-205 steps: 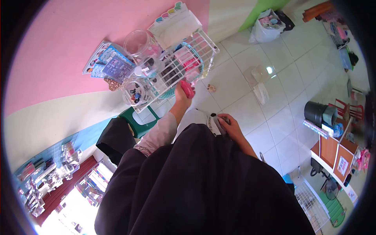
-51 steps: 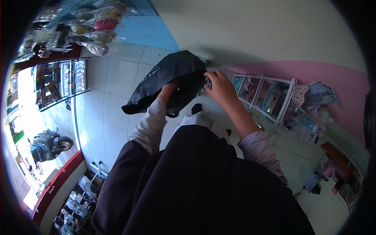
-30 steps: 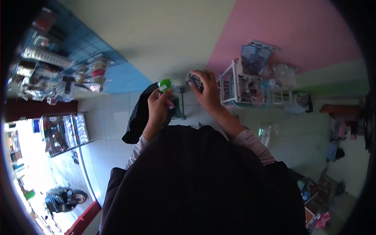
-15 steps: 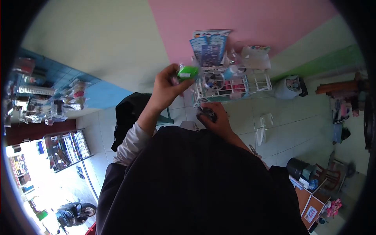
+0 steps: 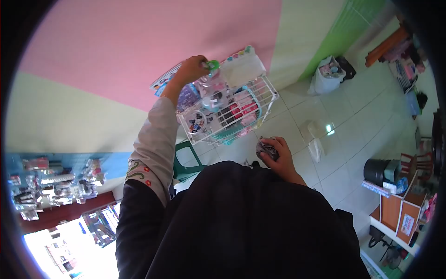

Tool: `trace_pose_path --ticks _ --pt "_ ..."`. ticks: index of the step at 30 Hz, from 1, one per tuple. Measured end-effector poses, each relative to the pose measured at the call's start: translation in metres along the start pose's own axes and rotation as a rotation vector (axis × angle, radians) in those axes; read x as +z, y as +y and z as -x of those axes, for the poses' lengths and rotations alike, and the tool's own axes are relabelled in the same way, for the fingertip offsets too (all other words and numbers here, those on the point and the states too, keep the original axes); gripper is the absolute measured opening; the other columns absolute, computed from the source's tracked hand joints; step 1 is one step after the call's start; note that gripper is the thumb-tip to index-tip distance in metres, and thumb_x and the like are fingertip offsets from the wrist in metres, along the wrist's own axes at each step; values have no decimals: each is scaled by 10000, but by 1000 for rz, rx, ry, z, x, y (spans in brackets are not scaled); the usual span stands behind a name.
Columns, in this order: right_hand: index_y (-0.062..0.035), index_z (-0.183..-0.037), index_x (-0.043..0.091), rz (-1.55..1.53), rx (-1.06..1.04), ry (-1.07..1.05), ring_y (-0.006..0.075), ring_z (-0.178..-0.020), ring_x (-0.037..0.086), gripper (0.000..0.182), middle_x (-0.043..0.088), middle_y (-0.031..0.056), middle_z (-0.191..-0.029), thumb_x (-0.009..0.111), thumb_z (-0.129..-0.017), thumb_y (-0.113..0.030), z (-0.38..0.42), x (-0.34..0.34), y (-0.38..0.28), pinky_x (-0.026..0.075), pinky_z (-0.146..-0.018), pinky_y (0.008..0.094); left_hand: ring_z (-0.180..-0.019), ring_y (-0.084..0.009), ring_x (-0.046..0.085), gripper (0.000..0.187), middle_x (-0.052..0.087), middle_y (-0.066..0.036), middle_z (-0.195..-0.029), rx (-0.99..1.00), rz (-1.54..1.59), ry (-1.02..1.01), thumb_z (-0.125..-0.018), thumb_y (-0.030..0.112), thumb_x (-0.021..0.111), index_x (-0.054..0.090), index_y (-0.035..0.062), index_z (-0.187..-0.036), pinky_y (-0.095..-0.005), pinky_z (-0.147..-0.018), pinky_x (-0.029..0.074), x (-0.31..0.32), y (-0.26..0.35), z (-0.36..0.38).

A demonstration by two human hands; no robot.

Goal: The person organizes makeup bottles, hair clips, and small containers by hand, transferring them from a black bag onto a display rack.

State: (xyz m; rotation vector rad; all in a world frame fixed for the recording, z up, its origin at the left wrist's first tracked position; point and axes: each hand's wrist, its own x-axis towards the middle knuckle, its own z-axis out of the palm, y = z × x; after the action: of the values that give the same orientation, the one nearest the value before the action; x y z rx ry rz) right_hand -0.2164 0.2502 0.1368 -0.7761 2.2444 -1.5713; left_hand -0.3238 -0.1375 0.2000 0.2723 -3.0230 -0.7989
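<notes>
My left hand [image 5: 193, 69] reaches over the back of a white wire rack [image 5: 267, 89], its fingers closed on a small bright green item [image 5: 212, 65] whose kind I cannot make out. Beneath that hand are clear plastic packaging [image 5: 211, 84] and blue-purple packets [image 5: 188, 97] leaning by the wall. A white box with a scalloped, coloured edge [image 5: 244, 67] stands just right of the green item. Inside the rack are a teal basket [image 5: 227, 139] and pink and dark goods. Nearer my body, my right hand [image 5: 281, 158] is wrapped round a crumpled grey cloth [image 5: 266, 149], below the rack.
A green plastic stool [image 5: 188, 159] is left of the rack's lower end. On the tiled floor to the right lie a whitish plastic bag [image 5: 316, 145] and a full white sack [image 5: 326, 81]. Packaged goods [image 5: 60, 181] hang at far left; a black bin [image 5: 375, 171] stands far right.
My left hand has carried the green item from the rack's left side to above its back, the arm now stretched out. My view has turned; the right hand still holds the grey cloth.
</notes>
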Motion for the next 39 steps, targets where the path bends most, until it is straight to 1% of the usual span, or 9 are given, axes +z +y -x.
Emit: trace_pose_path --ticks 5,9,15,21,24,27,33,36,39 --pt "-112 -1096 598 -71 54 -3 330 -1025 506 369 491 150 -1099 692 -743 -164 -3 -20 17 421 -891 388 -964 -280 601 506 638 -148 -1016 -111 -83 -214 -626 254 739 619 47 -1071 -360 -840 465 -5 7 -11" --pt "-115 -1105 593 -128 38 3 328 -1019 508 377 490 148 -1096 689 -743 -160 -15 -27 31 424 -888 385 -909 -256 613 517 628 -150 -1040 -189 -152 -350 -634 227 740 604 30 -1093 -330 -812 478 -7 16 -18" --pt "-120 -1116 587 -144 43 -4 317 -1017 510 385 488 146 -1095 688 -746 -159 -26 -38 40 426 -886 376 -848 -240 617 514 628 -157 -1025 -283 -37 -382 -678 157 719 567 -1 -1143 -323 -752 493 -16 16 -29" --pt "-120 -1121 584 -152 52 -5 314 -1016 512 386 486 144 -1097 687 -751 -158 -30 -42 46 426 -886 375 -872 -254 619 527 623 -156 -1049 -282 -35 -437 -687 170 721 561 20 -1165 -330 -768 495 -5 15 -37" --pt "-119 -1121 583 -157 60 -3 315 -1017 511 386 485 147 -1097 688 -752 -161 -30 -44 46 426 -886 375 -930 -275 616 519 624 -148 -1066 -127 -189 -331 -685 175 720 567 36 -1161 -341 -806 491 2 0 -40" --pt "-119 -1120 583 -132 47 2 317 -1016 511 385 483 149 -1101 687 -753 -164 -31 -42 52 427 -885 374 -978 -290 605 496 625 -144 -1069 -172 -239 -269 -674 174 721 581 46 -1132 -352 -842 483 -4 14 -36" --pt "-78 -1098 593 -130 45 16 294 -1015 525 368 491 142 -1096 685 -751 -157 -33 -41 48 426 -885 353 -968 -290 606 458 626 -153 -1047 -132 -317 -290 -643 121 728 598 43 -1075 -351 -845 485 -16 33 -35" --pt "-82 -1101 593 -144 52 12 296 -1011 527 370 490 144 -1096 687 -752 -164 -33 -40 48 429 -883 357 -969 -289 606 459 630 -140 -1046 -197 -389 -402 -621 84 740 604 42 -1058 -355 -854 481 -16 33 -38" --pt "-88 -1100 594 -148 59 8 296 -1006 529 368 491 144 -1093 688 -753 -167 -32 -39 47 430 -882 358 -970 -285 607 467 634 -124 -1046 -142 -565 -496 -602 71 754 611 47 -1045 -362 -858 477 -11 23 -43"
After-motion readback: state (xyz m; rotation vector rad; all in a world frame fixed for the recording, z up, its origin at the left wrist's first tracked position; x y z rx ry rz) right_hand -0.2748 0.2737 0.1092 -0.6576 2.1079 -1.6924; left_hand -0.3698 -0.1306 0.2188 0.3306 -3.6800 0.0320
